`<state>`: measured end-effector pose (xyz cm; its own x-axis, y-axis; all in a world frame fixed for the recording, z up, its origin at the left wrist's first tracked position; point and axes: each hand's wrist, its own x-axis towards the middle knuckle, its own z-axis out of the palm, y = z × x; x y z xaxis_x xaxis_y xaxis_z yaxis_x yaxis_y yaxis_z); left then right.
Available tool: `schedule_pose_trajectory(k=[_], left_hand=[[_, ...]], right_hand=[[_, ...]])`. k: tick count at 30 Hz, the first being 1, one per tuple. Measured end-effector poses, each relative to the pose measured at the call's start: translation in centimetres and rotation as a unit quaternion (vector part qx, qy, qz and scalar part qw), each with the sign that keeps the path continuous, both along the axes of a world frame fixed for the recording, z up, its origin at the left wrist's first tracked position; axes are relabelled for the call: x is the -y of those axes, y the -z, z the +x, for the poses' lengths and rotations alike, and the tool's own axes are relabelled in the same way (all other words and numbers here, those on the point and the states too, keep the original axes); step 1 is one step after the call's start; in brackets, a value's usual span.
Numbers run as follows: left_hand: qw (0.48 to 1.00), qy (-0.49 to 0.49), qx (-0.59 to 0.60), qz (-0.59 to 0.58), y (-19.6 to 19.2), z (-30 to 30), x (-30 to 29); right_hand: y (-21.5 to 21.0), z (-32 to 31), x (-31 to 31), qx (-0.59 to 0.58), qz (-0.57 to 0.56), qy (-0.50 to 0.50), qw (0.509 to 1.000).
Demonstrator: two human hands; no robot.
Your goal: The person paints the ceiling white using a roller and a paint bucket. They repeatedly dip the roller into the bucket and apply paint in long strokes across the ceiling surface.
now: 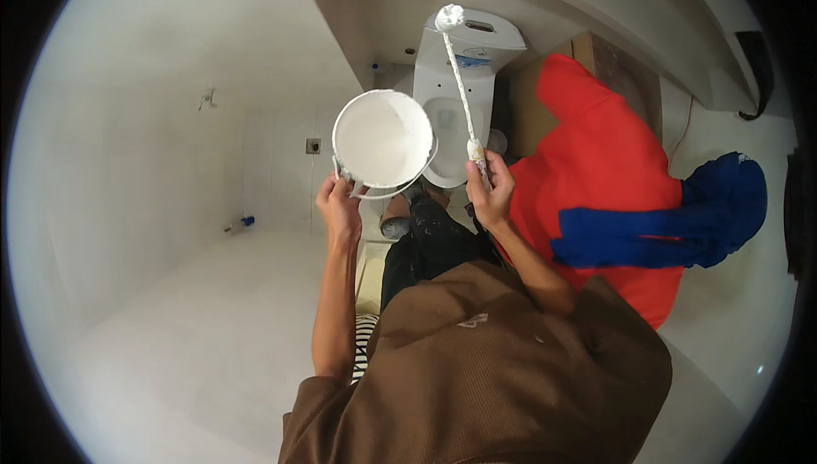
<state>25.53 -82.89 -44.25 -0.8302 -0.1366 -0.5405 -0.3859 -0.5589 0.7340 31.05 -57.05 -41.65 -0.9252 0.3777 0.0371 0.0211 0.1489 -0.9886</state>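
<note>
My left hand (pixel 342 207) is closed on the lower left rim of a white bucket (pixel 356 157). The bucket is tilted so that its mouth faces me. White material coats its inside, and a thin wire handle hangs along its lower right side. In my right hand (pixel 491 190) is a long, thin white-coated stick (pixel 459 81), gripped by its thicker handle end. It points up and away, with a lumpy white-caked head at its far tip. The stick stands to the right of the bucket, apart from it.
Beyond my hands is a white toilet (pixel 451 123). Cardboard boxes (pixel 625 77) stand at the right. Nearer lies a large red cloth shape (pixel 596 174) with a blue piece (pixel 723 209); I cannot tell whether someone wears it. A pale wall (pixel 170 191) with pipe fittings fills the left.
</note>
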Motion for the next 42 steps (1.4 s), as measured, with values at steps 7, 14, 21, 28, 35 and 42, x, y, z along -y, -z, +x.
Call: schedule_pose_trajectory(k=[7, 14, 21, 28, 35, 42], left_hand=[[0.996, 0.048, 0.045, 0.055, 7.3, -12.0, -10.8], [0.988, 0.11, -0.023, 0.104, 14.2, -25.3, -21.1], [0.985, 0.075, -0.04, 0.152, 16.1, -32.6, -27.1], [0.98, 0.11, -0.034, 0.16, 17.3, -36.1, -28.9], [0.974, 0.182, -0.086, 0.109, 18.2, -36.1, -28.7], [0.964, 0.255, -0.031, 0.068, 16.2, -36.2, -27.3]], right_hand=[[2.7, 4.5, -0.9, 0.07, 0.013, 0.118, 0.99], [4.2, 8.8, 0.2, 0.173, -0.029, 0.17, 0.97], [5.3, 9.2, 0.8, 0.171, 0.003, 0.182, 0.968], [5.4, 6.7, 0.2, 0.144, 0.031, 0.186, 0.971], [5.9, 4.9, 0.0, 0.155, 0.007, 0.184, 0.971], [6.5, 4.1, -0.1, 0.138, -0.013, 0.175, 0.975]])
